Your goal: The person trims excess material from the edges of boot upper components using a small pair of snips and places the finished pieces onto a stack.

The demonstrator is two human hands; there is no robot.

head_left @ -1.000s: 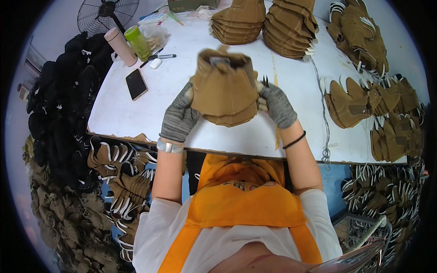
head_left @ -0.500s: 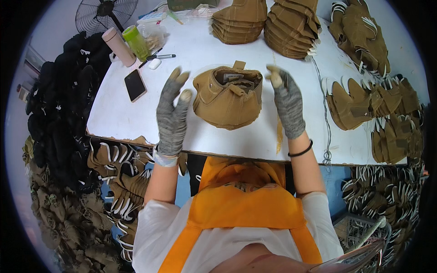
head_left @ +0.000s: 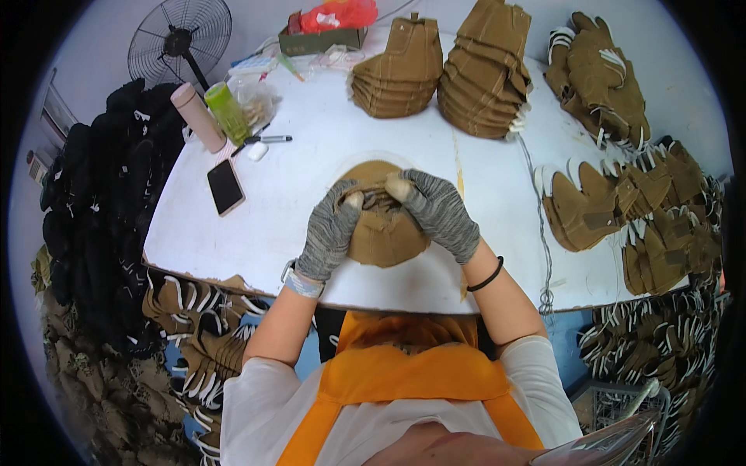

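A brown boot upper [head_left: 386,239] stands on the white table [head_left: 264,233] in front of me. My left hand [head_left: 330,231], in a grey knit glove, is closed on the left rim of its opening. On the right side, my right hand [head_left: 441,216], gloved the same way, pinches the rim with thumb and fingers. Both thumbs lie at the top edge, close to each other. The gloves and folded material hide most of the opening, and some fingers are out of sight behind the rim.
Two stacks of brown uppers [head_left: 398,75] stand at the back, with more uppers [head_left: 579,203] along the right. A cable [head_left: 548,233] crosses the right side. At left lie a phone [head_left: 225,187], a pen [head_left: 272,139], a pink bottle [head_left: 198,118] and a green bottle [head_left: 228,114].
Both hands have come inward from either side, open before, and now grip the upper's rim. The whole view has shifted, showing more of the table's back with a box and red bag.
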